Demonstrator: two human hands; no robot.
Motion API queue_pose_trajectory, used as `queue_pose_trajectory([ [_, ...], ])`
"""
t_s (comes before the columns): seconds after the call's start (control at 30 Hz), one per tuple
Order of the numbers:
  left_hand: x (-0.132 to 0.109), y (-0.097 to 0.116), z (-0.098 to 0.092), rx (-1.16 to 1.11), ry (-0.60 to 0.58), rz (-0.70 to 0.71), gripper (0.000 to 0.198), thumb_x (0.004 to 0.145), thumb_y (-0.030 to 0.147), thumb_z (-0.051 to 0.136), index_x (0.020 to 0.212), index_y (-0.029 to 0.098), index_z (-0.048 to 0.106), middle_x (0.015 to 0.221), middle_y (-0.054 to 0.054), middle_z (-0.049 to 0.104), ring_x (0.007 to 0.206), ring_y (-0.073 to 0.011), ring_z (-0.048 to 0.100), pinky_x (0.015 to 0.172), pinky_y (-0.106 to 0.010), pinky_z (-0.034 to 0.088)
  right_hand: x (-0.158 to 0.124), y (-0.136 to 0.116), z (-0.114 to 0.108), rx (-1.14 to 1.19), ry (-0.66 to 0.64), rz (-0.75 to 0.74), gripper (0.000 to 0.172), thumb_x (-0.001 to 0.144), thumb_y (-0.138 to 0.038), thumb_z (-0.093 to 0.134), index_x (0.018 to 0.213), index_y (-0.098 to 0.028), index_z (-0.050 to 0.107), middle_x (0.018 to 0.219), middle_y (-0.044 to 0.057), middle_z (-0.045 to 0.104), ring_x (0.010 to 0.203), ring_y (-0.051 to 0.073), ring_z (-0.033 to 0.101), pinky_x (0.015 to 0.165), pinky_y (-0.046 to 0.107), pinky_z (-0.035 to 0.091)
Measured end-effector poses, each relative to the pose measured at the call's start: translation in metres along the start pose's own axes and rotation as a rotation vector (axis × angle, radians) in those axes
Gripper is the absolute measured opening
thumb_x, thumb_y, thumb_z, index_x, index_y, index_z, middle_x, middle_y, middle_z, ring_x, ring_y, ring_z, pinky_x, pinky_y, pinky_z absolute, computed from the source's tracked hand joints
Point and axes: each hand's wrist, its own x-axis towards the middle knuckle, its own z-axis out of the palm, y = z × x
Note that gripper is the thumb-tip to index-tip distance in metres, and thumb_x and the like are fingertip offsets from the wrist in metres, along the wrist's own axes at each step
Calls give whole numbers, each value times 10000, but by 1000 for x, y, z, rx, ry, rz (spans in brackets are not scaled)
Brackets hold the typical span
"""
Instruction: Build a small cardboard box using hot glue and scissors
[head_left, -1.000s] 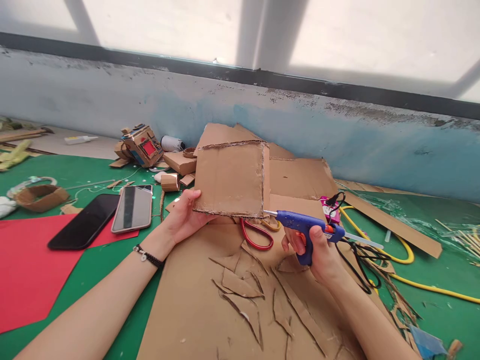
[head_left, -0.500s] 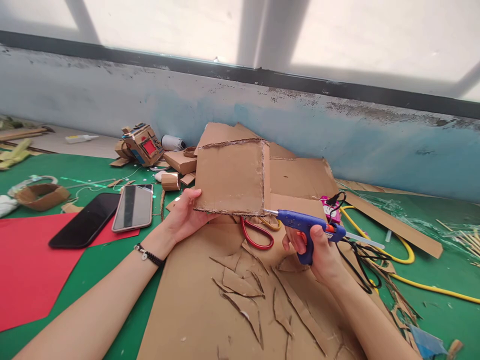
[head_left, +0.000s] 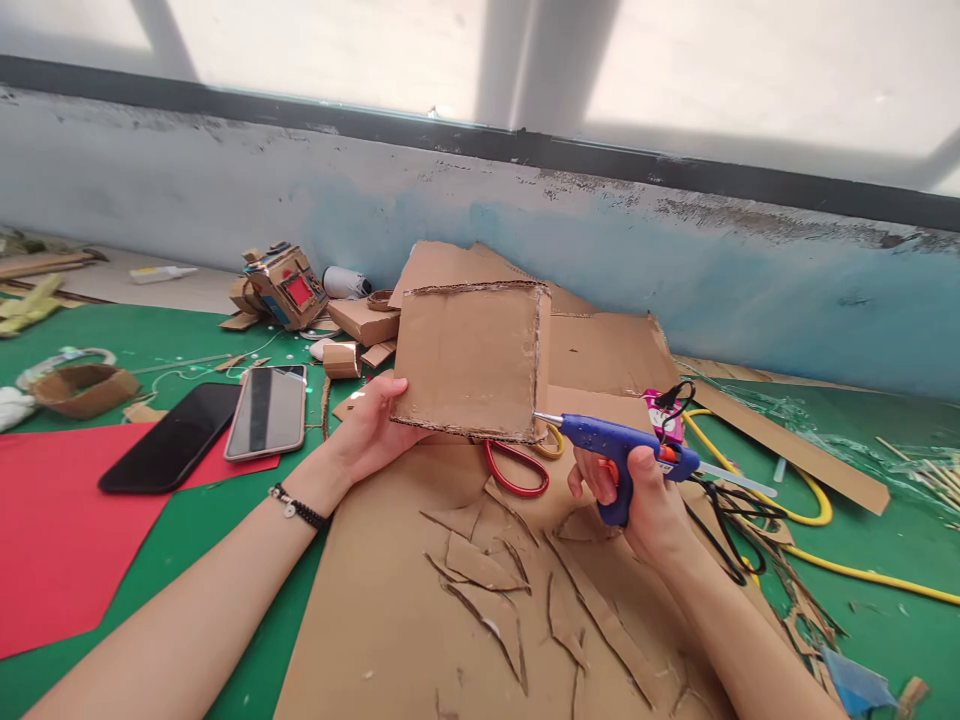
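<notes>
My left hand grips the lower left corner of a cardboard box, thumb on its front face and the other fingers hidden underneath. The box is held up above the table, its flat square side towards me. My right hand is wrapped round the handle of a blue hot glue gun. The metal nozzle meets the box at its lower right corner, and a clear glue stick pokes out of the gun's back. Below the box show the red handles of scissors, the blades hidden.
Cardboard scraps lie on a large cardboard sheet. Two phones rest at left, partly on red paper. A yellow cable and black cord run at right. More cardboard leans against the wall behind.
The box has shifted slightly right and turned a little in my left hand. The glue gun has moved a little right with it, its nozzle staying at the lower right corner.
</notes>
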Motion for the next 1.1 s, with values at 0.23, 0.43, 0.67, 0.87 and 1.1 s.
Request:
queue_pose_trajectory([
  [0.23, 0, 0, 3, 1, -9, 4, 471, 893, 358, 733, 1327, 175, 751, 1423, -124, 759, 1362, -357, 676, 1029, -413, 614, 2, -5, -2, 35, -27, 2, 765, 839, -937, 624, 554, -227, 607, 510, 3, 415, 534, 165, 446, 535, 328, 476],
  [0.43, -1, 1, 4, -18, 2, -16, 498, 900, 383, 722, 1359, 190, 742, 1450, -100, 749, 1394, -356, 649, 1009, -410, 621, -2, 6, -17, 10, -55, 128, 812, 819, -987, 566, 605, -211, 668, 558, 20, 469, 540, 184, 560, 480, 298, 425],
  [0.67, 0, 1, 1, -22, -38, 0, 466, 927, 375, 696, 1354, 194, 744, 1452, -109, 746, 1396, -367, 652, 1013, -417, 616, -4, 7, -19, -26, -50, 160, 787, 869, -947, 550, 637, -206, 678, 597, 43, 544, 553, 176, 561, 485, 290, 411],
  [0.87, -1, 0, 3, 0, -37, 1, 501, 920, 374, 702, 1378, 176, 738, 1461, -113, 740, 1422, -368, 634, 1082, -442, 598, -3, 7, -18, -31, -28, 139, 779, 868, -945, 559, 643, -211, 686, 594, 32, 507, 605, 198, 602, 521, 305, 474],
  [1.1, -1, -2, 0, 10, -64, -13, 491, 931, 361, 681, 1383, 175, 736, 1477, -111, 731, 1426, -365, 635, 1079, -429, 597, -2, 0, -8, -54, 26, 123, 810, 819, -990, 559, 605, -215, 657, 595, 36, 512, 596, 196, 605, 479, 290, 467],
])
